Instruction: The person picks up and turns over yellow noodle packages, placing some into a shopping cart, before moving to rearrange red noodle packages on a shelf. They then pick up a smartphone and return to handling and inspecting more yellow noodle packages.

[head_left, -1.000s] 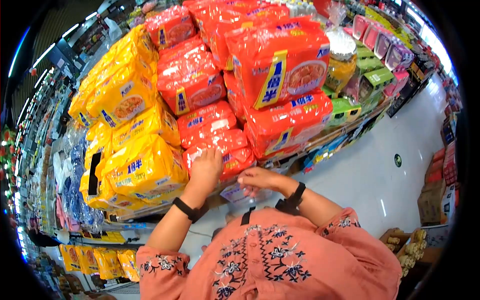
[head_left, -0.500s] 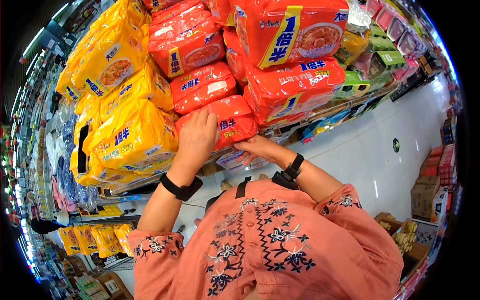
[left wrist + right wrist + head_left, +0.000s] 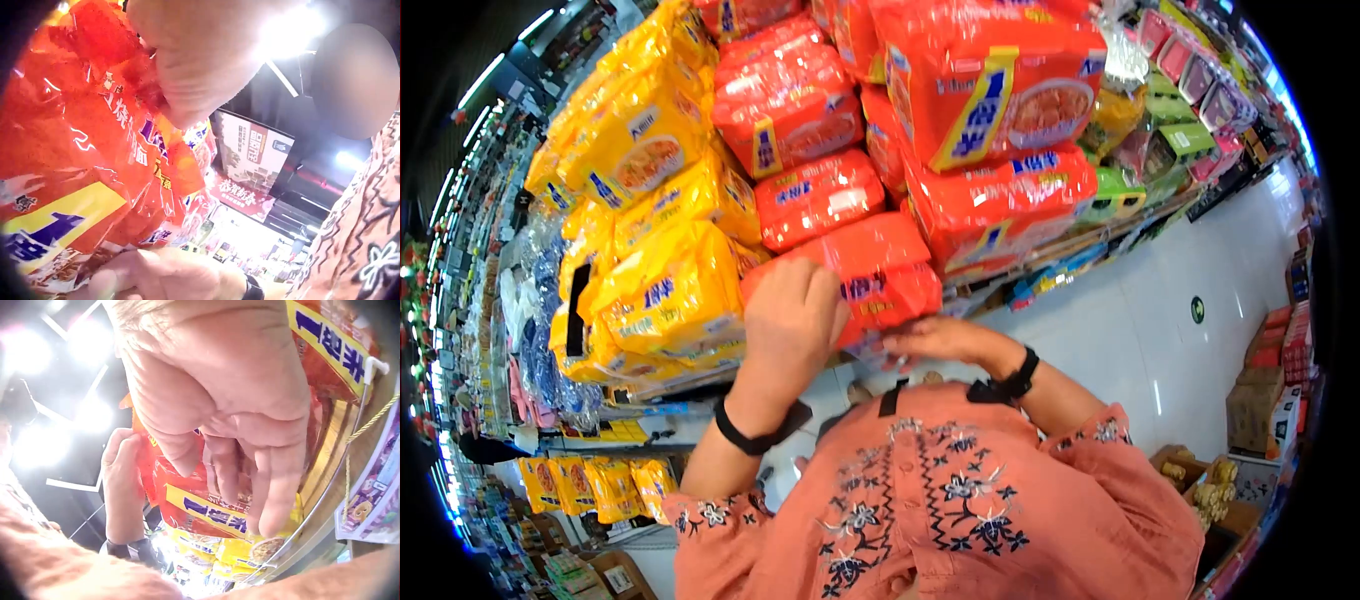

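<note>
A red noodle multipack sits at the front of the stack, its near end tilted towards me. My left hand grips its left side with curled fingers. Lower down, my right hand is at the pack's near lower edge. In the right wrist view the fingers of the right hand reach down along the red wrapper, fairly straight, while the left hand holds the far end. The left wrist view has the shiny red wrapper close up beneath the left hand.
More red packs are piled behind and a tall one stands to the right. Yellow noodle packs fill the left side. A rail with a rope and hanging purple sign edges the shelf. Cartons stand across the aisle.
The front red pack has come towards me and tilted, in my left hand's grip. My right hand has moved from just off the pack to its lower edge. The head view has shifted.
</note>
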A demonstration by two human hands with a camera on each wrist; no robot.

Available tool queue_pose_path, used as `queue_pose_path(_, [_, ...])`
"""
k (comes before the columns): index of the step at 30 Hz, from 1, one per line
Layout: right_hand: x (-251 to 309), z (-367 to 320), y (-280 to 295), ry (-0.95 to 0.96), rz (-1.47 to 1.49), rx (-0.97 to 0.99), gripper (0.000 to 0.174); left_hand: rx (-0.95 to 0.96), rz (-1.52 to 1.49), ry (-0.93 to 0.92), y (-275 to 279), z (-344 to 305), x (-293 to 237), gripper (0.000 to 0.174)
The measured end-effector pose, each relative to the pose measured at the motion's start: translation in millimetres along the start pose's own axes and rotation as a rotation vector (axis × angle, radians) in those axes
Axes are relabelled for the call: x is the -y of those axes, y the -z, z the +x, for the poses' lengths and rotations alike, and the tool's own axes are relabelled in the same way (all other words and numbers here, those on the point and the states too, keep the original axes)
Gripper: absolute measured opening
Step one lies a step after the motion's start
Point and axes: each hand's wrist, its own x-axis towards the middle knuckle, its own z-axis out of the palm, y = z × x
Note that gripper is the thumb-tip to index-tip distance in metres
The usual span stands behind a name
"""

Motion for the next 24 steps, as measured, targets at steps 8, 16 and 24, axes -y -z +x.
queue_pose_path(8, [57.8, -50.6, -23.6, 0.151, -0.175, 0.128, 0.051, -0.098, 0.066, -0.044, 59.5, 27.1, -19.9, 0.023])
queue_pose_path(16, [153.9, -52.3, -58.9, 0.573, -0.402, -0.018, 0.036, -0.166, 0.22, -0.147, 154.2, 105.6, -3.0, 0.016])
queue_pose_path(24, [272.0, 60.0, -35.6, 1.048, -0.102, -0.459, 0.027, -0.294, 0.395, -0.39, 199.8, 245.2, 104.2, 0.01])
